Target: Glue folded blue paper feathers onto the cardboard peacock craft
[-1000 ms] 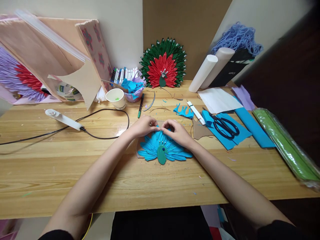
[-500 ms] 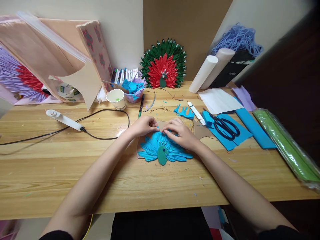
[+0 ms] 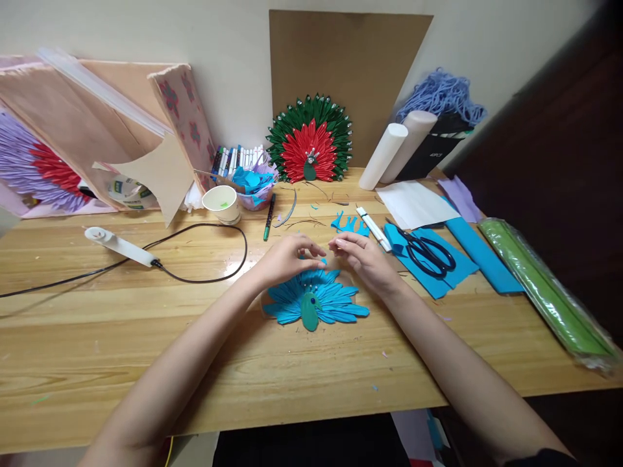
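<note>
On the table in front of me lies a blue crepe-paper peacock [image 3: 335, 305] with a fan of pleated feathers, a green body and head [image 3: 309, 312], one dark eye and small white-tipped pins as a crest. Above its upper left feathers hovers my left hand [image 3: 292, 261], thumb and fingers apart, with nothing visible between them. My right hand [image 3: 364, 261] is beside it over the upper right feathers. Its thumb and forefinger are pinched together near the left fingertips; whatever they may hold is too small to make out. Both hands cover part of the upper fan.
A white glue gun [image 3: 119, 248] with a black cord lies left. Black scissors [image 3: 431, 255] rest on blue crepe paper [image 3: 460, 269] at right, near white markers [image 3: 374, 229]. Behind stand a paper cup [image 3: 221, 206], a scrap basket [image 3: 256, 194] and a green-red peacock [image 3: 311, 139].
My hands have lifted off the top edge of the blue fan. The left fingers have spread, and the right hand has turned, showing more of its palm side. The camera view has tilted upward slightly.
</note>
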Tool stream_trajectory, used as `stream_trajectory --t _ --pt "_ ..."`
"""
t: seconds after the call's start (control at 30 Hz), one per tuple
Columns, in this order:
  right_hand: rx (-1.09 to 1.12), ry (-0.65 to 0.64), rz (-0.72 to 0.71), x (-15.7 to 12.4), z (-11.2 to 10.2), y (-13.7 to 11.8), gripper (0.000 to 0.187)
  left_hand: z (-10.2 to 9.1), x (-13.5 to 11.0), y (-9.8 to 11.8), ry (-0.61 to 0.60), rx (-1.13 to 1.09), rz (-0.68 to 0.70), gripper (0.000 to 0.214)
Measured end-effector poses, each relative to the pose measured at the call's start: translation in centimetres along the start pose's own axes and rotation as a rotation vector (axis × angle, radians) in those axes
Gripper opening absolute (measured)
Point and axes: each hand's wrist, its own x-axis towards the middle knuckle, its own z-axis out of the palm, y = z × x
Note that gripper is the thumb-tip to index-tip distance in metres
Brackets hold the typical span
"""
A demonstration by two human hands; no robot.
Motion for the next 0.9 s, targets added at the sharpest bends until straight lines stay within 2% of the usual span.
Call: stream_trajectory --t 0.1,0.17,0.3,0.4,0.47,0.57,0.67,0.73,0.8,0.9 --pt "0.180 0.023 0.030 -0.1 -0.2 -0.3 0.010 -0.2 0.0 0.5 0.064 0.059 -0.037 0.012" --pt "0.234 0.048 0.024 -0.2 -0.4 -0.5 0.009 -0.8 0.1 0.8 0.163 0.058 -0.078 0.012" --pt "0.240 0.068 0.023 -0.2 -0.9 -0.5 0.011 -1.9 0.2 1.5 0.354 -0.115 -0.099 0.019" --pt "0.241 0.056 0.010 -0.3 -1.1 -0.7 0.011 -2.3 0.2 2.1 0.447 -0.244 -0.096 0.021" --pt "0.157 0.067 -0.032 -0.4 -1.0 -0.9 0.011 -2.4 0.2 2.4 0.491 -0.282 -0.104 0.021" --pt "-0.081 0.024 -0.091 -0.4 -0.1 -0.7 0.013 -2.3 0.1 2.8 0.502 -0.325 -0.087 0.019" --pt "-0.201 -0.121 -0.067 -0.2 1.5 0.3 0.016 -2.1 0.0 3.2 0.471 -0.360 -0.060 0.018" --pt "-0.290 -0.169 -0.062 0.0 2.4 1.0 0.017 -2.1 -0.1 3.5 0.460 -0.364 -0.059 0.018" --pt "-0.371 -0.127 -0.094 0.3 2.7 0.8 0.019 -2.5 -0.2 3.8 0.467 -0.342 -0.068 0.018" --pt "-0.354 0.084 -0.187 0.9 1.8 -1.6 0.024 -3.4 -0.5 3.7 0.484 -0.255 -0.101 0.019"
